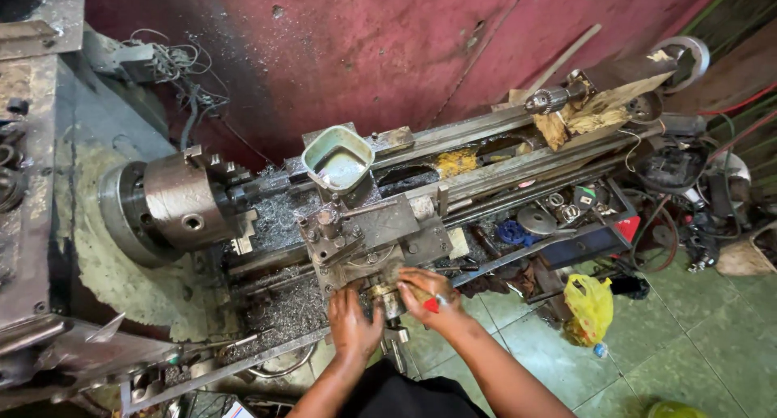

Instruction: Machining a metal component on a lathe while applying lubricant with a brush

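Your left hand [353, 319] and right hand [427, 298] both gripping the round metal handwheel [390, 298] at the greasy lathe's [243, 224] front edge, gritty steel shavings [283, 309] beside it.

2 hands [354, 321] [425, 298], 1 lathe chuck [174, 201], 1 green tub [337, 159], 1 yellow bag [591, 305].

Grimy grey steel lathe [380, 224] — dull, oily, littered with bright curled swarf; its round metal chuck [182, 199] gleams faintly. The crumpled yellow plastic bag [589, 305] looks glossy — the red wall [364, 46] rough, matt.
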